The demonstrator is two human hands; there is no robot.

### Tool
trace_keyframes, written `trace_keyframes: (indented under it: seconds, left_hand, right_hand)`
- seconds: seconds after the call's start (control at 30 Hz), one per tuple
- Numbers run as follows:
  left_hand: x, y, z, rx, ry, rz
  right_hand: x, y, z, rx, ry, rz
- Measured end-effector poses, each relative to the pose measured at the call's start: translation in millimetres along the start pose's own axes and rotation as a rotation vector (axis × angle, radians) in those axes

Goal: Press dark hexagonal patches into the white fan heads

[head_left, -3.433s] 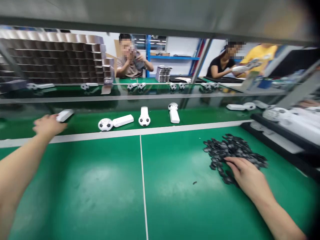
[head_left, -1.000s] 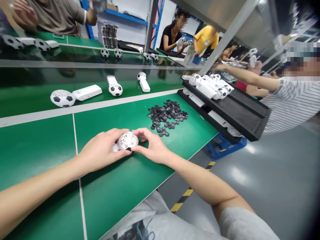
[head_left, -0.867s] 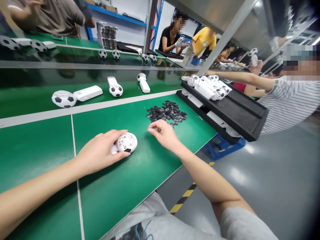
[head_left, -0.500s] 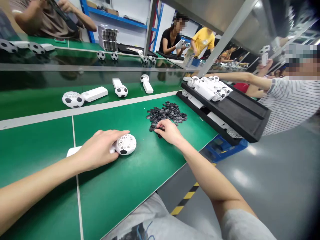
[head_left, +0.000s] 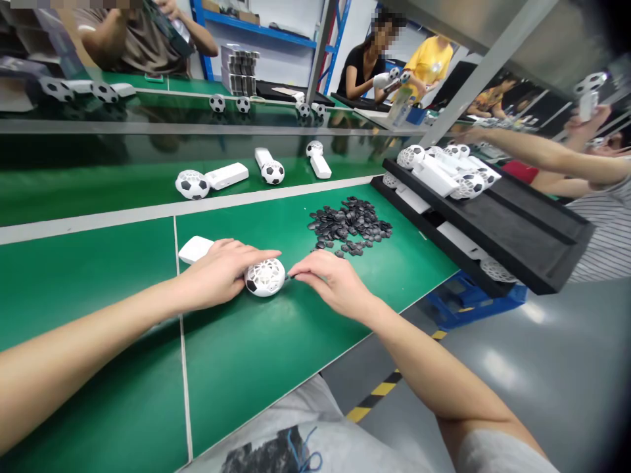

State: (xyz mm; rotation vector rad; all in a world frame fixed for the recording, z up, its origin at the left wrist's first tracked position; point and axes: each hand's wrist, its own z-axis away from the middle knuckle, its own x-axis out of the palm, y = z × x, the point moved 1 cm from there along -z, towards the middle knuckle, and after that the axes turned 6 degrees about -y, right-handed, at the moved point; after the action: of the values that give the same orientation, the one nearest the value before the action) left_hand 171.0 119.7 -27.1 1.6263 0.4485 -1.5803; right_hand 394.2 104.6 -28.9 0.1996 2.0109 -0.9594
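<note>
My left hand [head_left: 224,272] is wrapped round a handheld fan [head_left: 266,277] with a soccer-ball head, which lies on the green table. Its white handle [head_left: 196,249] sticks out behind the hand. One black patch shows low on the left of the head, under an open white lattice. My right hand [head_left: 335,279] pinches a small black piece [head_left: 292,276] at the right side of the fan head; whether the piece touches it I cannot tell. Beyond the right hand lies a loose pile of black pieces [head_left: 350,223].
Three similar fans, one of them a white-handled fan [head_left: 273,172], lie on the belt [head_left: 98,171] past a pale rail. Stacked black trays [head_left: 522,226] holding more fans stand at the right. A person in a striped shirt [head_left: 601,230] reaches in there; other people work across the line.
My right hand has left the pile and come to the fan head with a black piece. My left hand has turned the fan slightly. The camera view has shifted left.
</note>
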Motion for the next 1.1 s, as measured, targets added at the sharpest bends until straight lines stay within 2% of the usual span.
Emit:
trace_keyframes:
  seconds: [0.17,0.3,0.4,0.53,0.67,0.77,0.83,1.1]
  left_hand:
    - [-0.6,-1,3,0.004,0.008,0.021]
    - [-2.2,4,4,-0.006,-0.011,0.060]
    - [0.6,10,4,-0.052,0.035,0.071]
    - [7.4,17,3,-0.113,0.117,0.083]
    - [10.1,20,3,-0.131,0.148,0.107]
    - [10.2,21,2,-0.150,0.173,0.120]
    - [10.3,22,1,-0.145,0.186,0.136]
    - [8.2,20,2,-0.111,0.226,0.157]
  right_hand:
    - [3,-8,-1,-0.147,0.004,0.068]
    - [10,-10,-6,-0.324,-0.011,0.143]
    - [16,-12,-13,-0.404,-0.033,0.164]
    - [20,-8,-21,-0.320,-0.059,0.071]
    - [22,4,-20,-0.074,0.030,-0.096]
    - [28,11,-17,0.076,-0.086,-0.233]
    - [34,11,-14,0.109,-0.131,-0.310]
    - [43,6,-14,0.144,-0.019,-0.415]
